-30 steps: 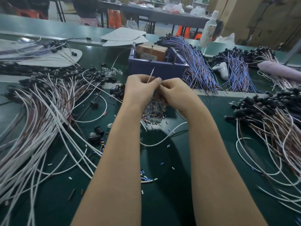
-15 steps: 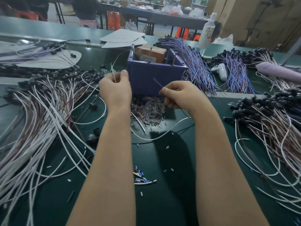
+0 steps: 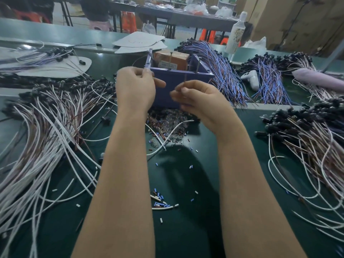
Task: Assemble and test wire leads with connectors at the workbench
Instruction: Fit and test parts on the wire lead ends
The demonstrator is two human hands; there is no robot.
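Note:
My right hand pinches a thin dark wire lead that stands upright in front of the purple bin. My left hand is raised beside the bin's left corner, fingers curled, thumb and fingertip pinched on a small clear part that is mostly hidden. Below both hands lies a pile of small clear and brown connector parts. A loose white wire runs across it.
Bundles of white and brown leads with black ends lie at left and right. Blue-purple leads drape behind the bin, by a white handheld device. Cut insulation bits litter the green mat; a bottle stands behind.
My hands were joined over the parts pile, then parted. The left swung out left and has come back toward the bin; the right has risen slightly, still holding the thin lead.

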